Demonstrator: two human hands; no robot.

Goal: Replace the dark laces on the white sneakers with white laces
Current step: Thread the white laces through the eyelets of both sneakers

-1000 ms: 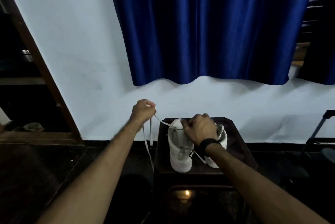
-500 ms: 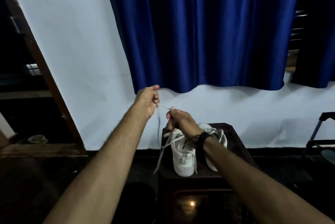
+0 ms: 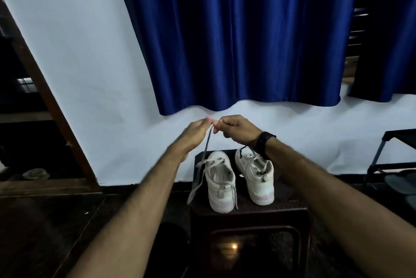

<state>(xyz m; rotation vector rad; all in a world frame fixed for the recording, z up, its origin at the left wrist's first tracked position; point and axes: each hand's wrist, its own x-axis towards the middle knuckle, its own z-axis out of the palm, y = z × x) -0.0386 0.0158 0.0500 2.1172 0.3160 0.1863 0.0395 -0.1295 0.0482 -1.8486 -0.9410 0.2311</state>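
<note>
Two white sneakers stand heel-toward-me on a dark wooden stool (image 3: 290,210). The left sneaker (image 3: 219,182) carries a white lace (image 3: 206,147) that rises from its eyelets to my hands, with loose ends hanging down its left side. The right sneaker (image 3: 256,176) shows a bit of dark lace (image 3: 242,150) at its top. My left hand (image 3: 195,132) and my right hand (image 3: 236,128) meet above the shoes, both pinching the raised white lace at the fingertips. A black band sits on my right wrist.
A blue curtain (image 3: 236,36) hangs on the white wall behind. A wooden door frame (image 3: 47,102) slants at the left. A black metal frame (image 3: 387,154) stands at the right. The floor around the stool is dark.
My right hand rose from the left sneaker to meet my left hand above the shoes. The white lace is pulled up taut between them. The view shifted slightly.
</note>
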